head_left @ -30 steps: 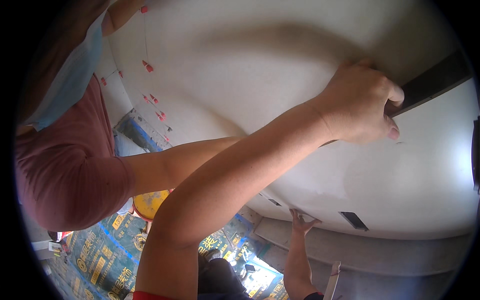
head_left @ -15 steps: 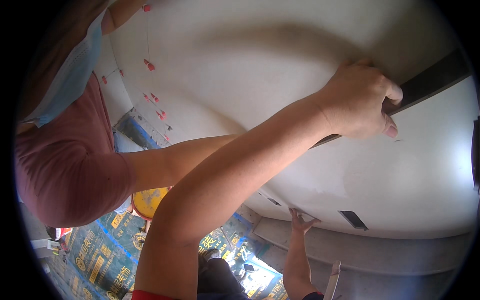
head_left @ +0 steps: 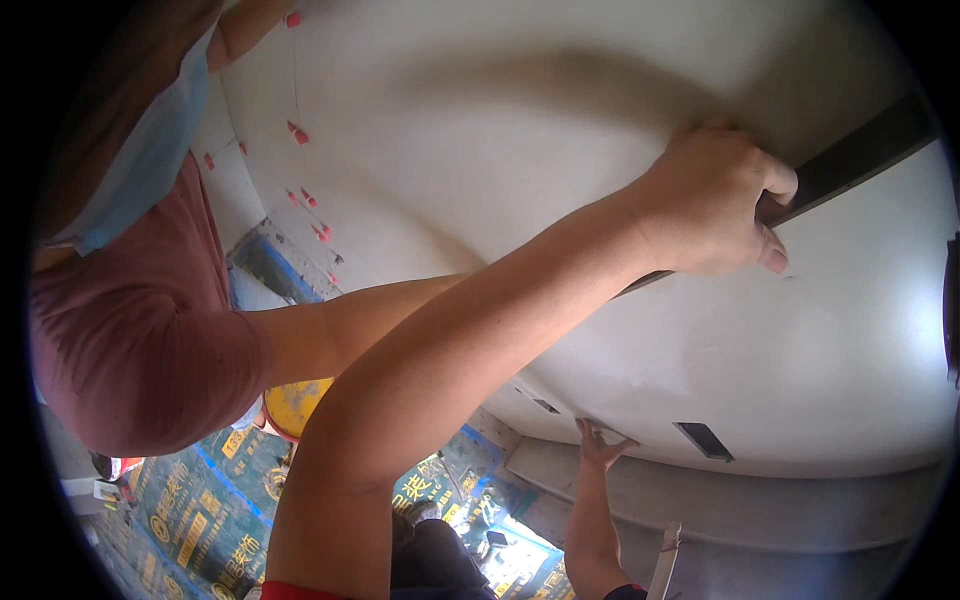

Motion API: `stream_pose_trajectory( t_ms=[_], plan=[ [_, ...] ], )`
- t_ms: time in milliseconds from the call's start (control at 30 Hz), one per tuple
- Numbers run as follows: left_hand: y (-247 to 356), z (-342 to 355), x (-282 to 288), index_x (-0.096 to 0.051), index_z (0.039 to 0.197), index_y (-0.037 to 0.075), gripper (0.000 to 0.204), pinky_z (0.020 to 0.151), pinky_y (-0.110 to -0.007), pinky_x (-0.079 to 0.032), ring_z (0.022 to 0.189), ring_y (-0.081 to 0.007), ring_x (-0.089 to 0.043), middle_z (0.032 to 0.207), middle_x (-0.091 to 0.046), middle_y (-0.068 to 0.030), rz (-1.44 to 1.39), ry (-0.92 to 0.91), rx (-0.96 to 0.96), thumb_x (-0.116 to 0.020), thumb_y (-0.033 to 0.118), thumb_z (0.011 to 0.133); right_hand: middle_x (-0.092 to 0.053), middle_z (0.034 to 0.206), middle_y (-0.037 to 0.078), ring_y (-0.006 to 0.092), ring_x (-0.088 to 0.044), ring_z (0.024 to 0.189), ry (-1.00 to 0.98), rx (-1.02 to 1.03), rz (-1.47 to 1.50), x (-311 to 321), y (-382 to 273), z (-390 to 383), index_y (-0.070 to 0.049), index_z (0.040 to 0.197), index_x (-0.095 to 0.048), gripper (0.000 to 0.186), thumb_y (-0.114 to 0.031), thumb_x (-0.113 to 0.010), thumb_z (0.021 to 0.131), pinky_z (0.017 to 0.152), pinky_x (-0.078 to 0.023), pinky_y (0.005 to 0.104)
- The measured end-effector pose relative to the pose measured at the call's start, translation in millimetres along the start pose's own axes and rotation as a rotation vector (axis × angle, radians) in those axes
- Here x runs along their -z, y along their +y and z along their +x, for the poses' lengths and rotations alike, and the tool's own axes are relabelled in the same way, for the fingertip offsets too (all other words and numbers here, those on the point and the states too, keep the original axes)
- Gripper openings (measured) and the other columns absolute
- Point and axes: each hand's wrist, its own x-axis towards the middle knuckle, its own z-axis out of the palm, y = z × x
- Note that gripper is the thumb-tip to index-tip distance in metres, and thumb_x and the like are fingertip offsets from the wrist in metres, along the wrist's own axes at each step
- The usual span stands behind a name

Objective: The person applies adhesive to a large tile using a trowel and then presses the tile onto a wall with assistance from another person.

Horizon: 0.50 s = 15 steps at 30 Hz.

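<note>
My left hand [head_left: 715, 205] reaches up across the view and is closed over the edge of a white wall panel [head_left: 800, 330]. Its thumb lies on the panel's face, and its fingers bend over a dark strip [head_left: 870, 155] along that edge. Whether the strip is a gap or a bar I cannot tell. Lower down, my right hand [head_left: 603, 450] touches the panel's other edge with thumb and fingers spread. Near it, dark rectangular cutouts [head_left: 705, 441] show in the panel. The left fingertips are partly hidden.
A person in a pink shirt [head_left: 150, 340] and face mask stands at the left; one arm passes behind mine. Red wedges [head_left: 298, 133] line a seam in the white wall. Below are a yellow bucket [head_left: 295, 405], green printed floor covering [head_left: 200, 510] and a pale upright strip [head_left: 665, 565].
My left hand and the panel edge under it have shifted very slightly left. The other person's masked head has moved a little right. My right hand stays at the panel.
</note>
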Motion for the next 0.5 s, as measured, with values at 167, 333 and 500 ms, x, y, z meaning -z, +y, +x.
stream_pose_trajectory(
  t_ms=[167, 333, 500],
  plan=[
    [-2, 7, -17, -0.050, 0.067, 0.002, 0.035, 0.065, -0.040, -0.042, 0.072, -0.0286, -0.054, 0.068, -0.056, -0.0107, 0.031, 0.261, -0.216, -0.081, 0.019, 0.064, 0.016, 0.154, 0.005, 0.0386, 0.006, 0.141, -0.124, 0.080, -0.066, 11, -17, 9, -0.029, 0.147, 0.013, 0.132, -0.078, -0.067, 0.055, 0.107, -0.012, 0.0697],
    [-4, -2, -6, -0.047, 0.071, 0.004, 0.045, 0.063, -0.039, -0.040, 0.070, -0.0278, -0.052, 0.069, -0.053, -0.0098, 0.065, 0.332, -0.148, -0.085, 0.024, 0.058, 0.019, 0.154, 0.004, 0.0370, 0.008, 0.141, -0.088, 0.324, -0.562, -13, 25, -21, -0.035, 0.148, 0.007, 0.120, -0.080, -0.062, 0.060, 0.106, -0.012, 0.0711],
    [1, 4, 0, -0.045, 0.073, 0.004, 0.055, 0.061, -0.038, -0.039, 0.066, -0.0269, -0.049, 0.067, -0.050, -0.0093, 0.093, 0.253, -0.005, -0.088, 0.031, 0.051, 0.015, 0.154, 0.006, 0.0385, 0.004, 0.141, 0.037, 0.138, -0.136, -14, 7, -17, -0.032, 0.148, 0.002, 0.108, -0.075, -0.059, 0.069, 0.106, -0.017, 0.0684]
  ],
)
